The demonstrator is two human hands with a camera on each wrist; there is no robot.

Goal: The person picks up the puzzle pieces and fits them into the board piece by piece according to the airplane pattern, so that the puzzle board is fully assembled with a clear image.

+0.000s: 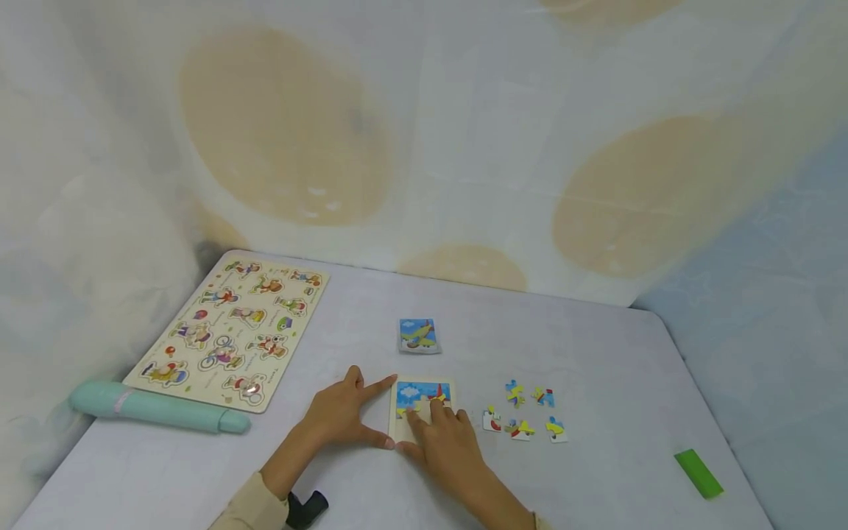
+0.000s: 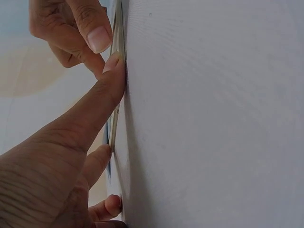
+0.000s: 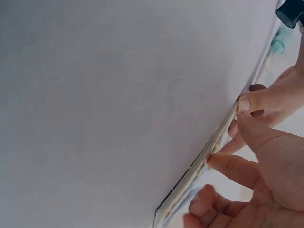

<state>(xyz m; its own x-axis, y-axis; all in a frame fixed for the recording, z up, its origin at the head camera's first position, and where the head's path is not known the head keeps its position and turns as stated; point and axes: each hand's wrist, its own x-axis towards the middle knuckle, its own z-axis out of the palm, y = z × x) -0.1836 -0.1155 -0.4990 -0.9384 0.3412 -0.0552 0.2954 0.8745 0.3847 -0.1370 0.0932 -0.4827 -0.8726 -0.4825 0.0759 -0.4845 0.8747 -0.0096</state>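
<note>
A small square jigsaw puzzle (image 1: 412,390) lies flat in a pale frame before me, partly filled with a blue sky and red-and-yellow picture. My left hand (image 1: 336,414) braces its left side, index finger at the upper corner and thumb at the lower one, both stretched out. Fingers of my right hand (image 1: 452,447) press on pieces inside the frame, covering its lower right part. From the right wrist view, my right thumb (image 3: 254,130) meets the left thumb (image 3: 256,101) at the board's edge. Several loose jigsaw pieces (image 1: 520,430) lie right of the frame.
Behind the puzzle lies a small picture card (image 1: 418,335) with a yellow airplane. A large peg puzzle board (image 1: 232,324) fills the back left, with a teal tube-shaped object (image 1: 165,411) along its front. A green strip (image 1: 698,473) lies far right; a black object (image 1: 308,509) shows by my left sleeve.
</note>
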